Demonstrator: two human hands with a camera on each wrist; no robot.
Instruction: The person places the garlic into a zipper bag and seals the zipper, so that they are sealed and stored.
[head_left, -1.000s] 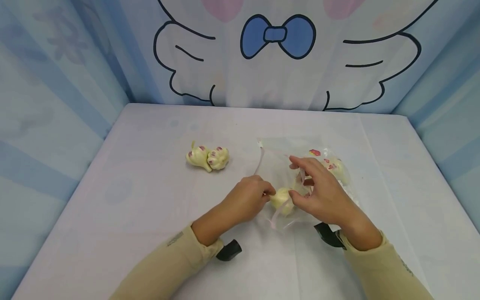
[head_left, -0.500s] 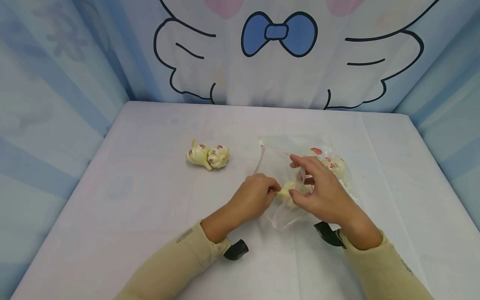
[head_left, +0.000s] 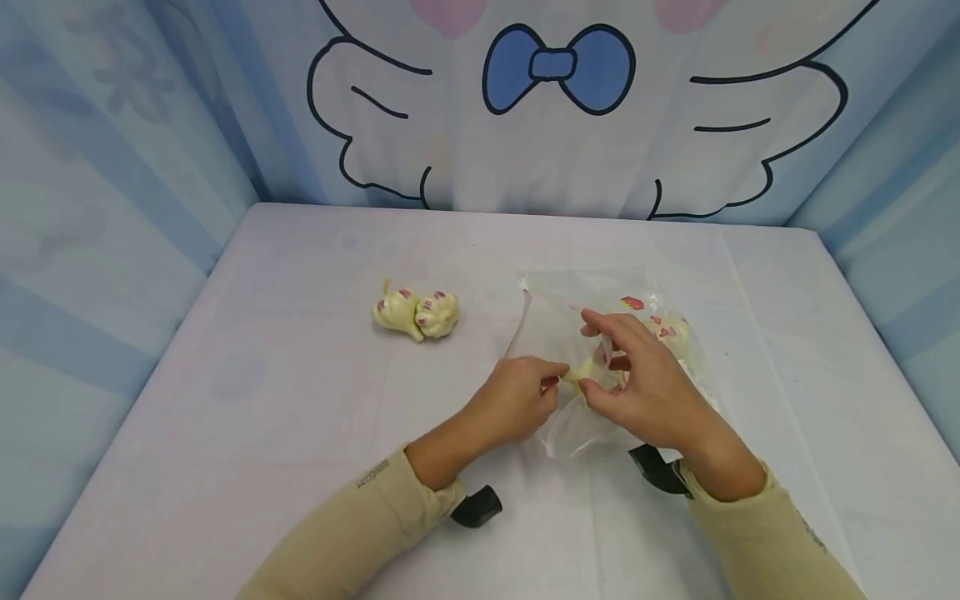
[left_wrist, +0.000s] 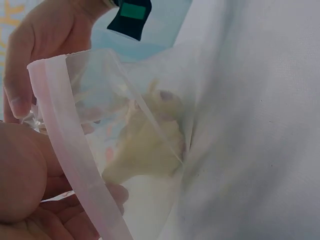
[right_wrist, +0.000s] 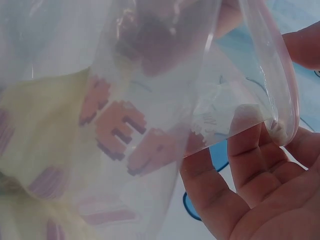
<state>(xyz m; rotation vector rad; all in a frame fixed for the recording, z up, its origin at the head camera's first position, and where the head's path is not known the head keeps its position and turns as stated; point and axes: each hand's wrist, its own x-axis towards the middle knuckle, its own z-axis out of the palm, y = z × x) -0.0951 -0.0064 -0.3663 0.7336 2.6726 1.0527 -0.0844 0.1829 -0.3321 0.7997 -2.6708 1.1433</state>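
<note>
My left hand [head_left: 525, 398] pinches the stem end of a pale yellow garlic bulb [head_left: 582, 370] at the mouth of a clear zip bag [head_left: 551, 321]. Through the film, the left wrist view shows that garlic bulb [left_wrist: 150, 145], its stem toward the fingers. My right hand [head_left: 651, 387] holds the bag's mouth spread, thumb and fingers apart at the rim; the right wrist view shows its fingers [right_wrist: 215, 200] around the film edge. Another garlic bulb [head_left: 677, 335], with purple marks, lies farther inside the bag, partly covered by the right hand.
Two garlic bulbs touch each other on the white table [head_left: 300, 417], left of the bag: one with a long stem [head_left: 395, 312], one rounder [head_left: 437, 315]. A printed curtain [head_left: 555, 158] stands behind the table, with more curtain at both sides.
My left hand has moved right and slightly away from me, taking the garlic bulb deeper into the bag and closer to the right hand. The right hand has stayed nearly still.
</note>
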